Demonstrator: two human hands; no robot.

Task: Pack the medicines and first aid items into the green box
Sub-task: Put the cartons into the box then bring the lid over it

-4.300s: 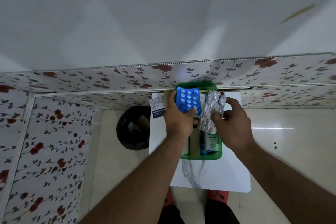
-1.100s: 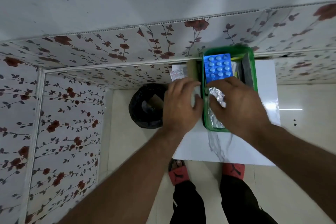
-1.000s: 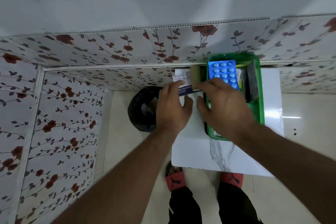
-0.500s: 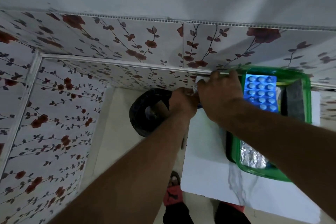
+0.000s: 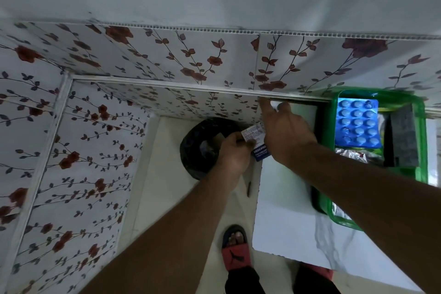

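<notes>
The green box (image 5: 422, 136) stands on the white table (image 5: 284, 217) at the right. Inside it lie a blue blister pack (image 5: 356, 123), a silver foil strip (image 5: 353, 154) and a dark block (image 5: 403, 136). My left hand (image 5: 232, 155) pinches a small white and blue medicated-plaster packet (image 5: 256, 141) over the table's left edge. My right hand (image 5: 284, 133) reaches across to the table's far left corner, fingers spread and touching the wall trim; what lies under it is hidden.
A black bin (image 5: 205, 145) sits on the floor left of the table, just below my left hand. Flowered wall panels (image 5: 167, 59) close in the back and left. My feet in red sandals (image 5: 235, 253) stand at the table's near edge.
My left hand has lifted the plaster packet off the table's corner and drawn it back. My right hand has opened and stretched toward the wall. The view swung left, shifting the box to the right.
</notes>
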